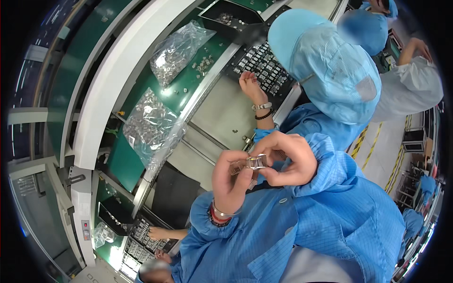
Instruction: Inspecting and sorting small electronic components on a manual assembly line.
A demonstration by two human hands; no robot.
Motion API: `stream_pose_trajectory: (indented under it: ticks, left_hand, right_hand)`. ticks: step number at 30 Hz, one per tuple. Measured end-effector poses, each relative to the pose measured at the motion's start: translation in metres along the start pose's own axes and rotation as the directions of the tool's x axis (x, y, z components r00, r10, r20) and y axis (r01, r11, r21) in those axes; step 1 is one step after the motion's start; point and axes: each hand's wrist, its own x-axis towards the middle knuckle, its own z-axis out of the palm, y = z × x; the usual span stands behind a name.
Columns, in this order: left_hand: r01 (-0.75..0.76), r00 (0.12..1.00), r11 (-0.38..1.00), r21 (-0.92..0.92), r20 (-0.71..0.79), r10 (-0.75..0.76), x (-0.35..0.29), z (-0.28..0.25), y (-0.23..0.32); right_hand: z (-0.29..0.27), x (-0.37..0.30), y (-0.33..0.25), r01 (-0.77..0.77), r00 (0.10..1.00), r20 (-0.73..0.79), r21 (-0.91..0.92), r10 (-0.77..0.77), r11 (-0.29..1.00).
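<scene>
My left hand (227, 183) and my right hand (296, 162) meet in front of my chest, fingers pinched. Between their fingertips sits a small shiny metal frame (256, 162), boxy and open in the middle, gripped from both sides. Further small metal pieces (237, 166) show in the fingers of my left hand; how many cannot be made out. The fingers partly hide these parts. Both hands are above the lap, apart from the bench.
Clear bags (177, 52) (150, 123) of small metal parts lie on the green bench (121, 162), with loose pieces nearby. A black tray (264, 66) holds rows of parts beside a co-worker's hand (251, 87). Another tray (141, 243) stands lower left by another person's hand (160, 232).
</scene>
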Motion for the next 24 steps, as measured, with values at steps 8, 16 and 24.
stream_pose_trajectory:
  ticks: [8,16,24]
  left_hand:
    - [-0.150,0.988,0.980,0.128,0.059,0.143,-0.011,-0.002,0.004]
    - [-0.050,0.995,0.995,0.085,0.094,0.042,-0.010,-0.005,0.000]
    - [0.088,0.984,0.995,-0.045,0.158,-0.080,-0.005,0.000,0.003]
  right_hand:
    - [0.004,-0.007,-0.007,0.117,0.993,0.023,-0.004,-0.117,0.993]
    - [0.000,-0.009,-0.006,0.053,0.995,0.077,0.160,-0.066,0.986]
    - [-0.007,-0.011,-0.004,-0.127,0.987,0.133,0.302,0.091,0.945]
